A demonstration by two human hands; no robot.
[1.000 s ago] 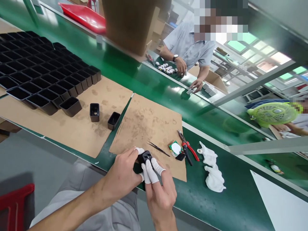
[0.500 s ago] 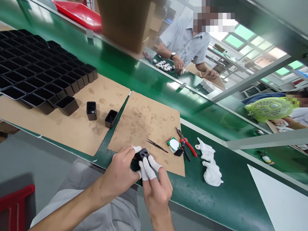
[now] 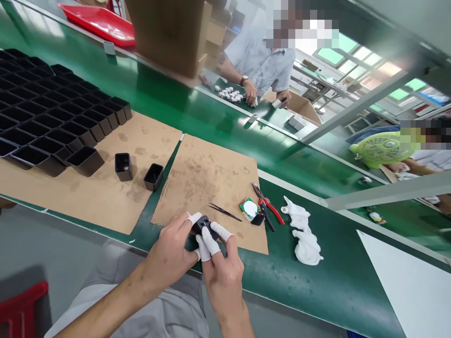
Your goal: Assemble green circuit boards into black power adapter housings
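Observation:
Between my two hands is a small black plastic housing, held just over the near edge of the cardboard mat. My left hand grips it from the left, with white finger cots on thumb and forefinger. From the right, the cotted fingers of my right hand press on its top and side. The fingers cover much of the housing. Close beyond it lie tweezers. Right of them sit a green circuit board with a round white piece and red-and-black pliers.
Rows of black open boxes fill the left cardboard. Two single boxes, one and another, stand nearer. White crumpled cloths lie right. Across the bench a co-worker handles small white parts. A metal frame bar crosses at right.
The whole view has shifted slightly, so the bench things appear further left. Both hands stay on the black housing, with the right fingers slightly repositioned. The co-worker's far hand now holds a small grey piece.

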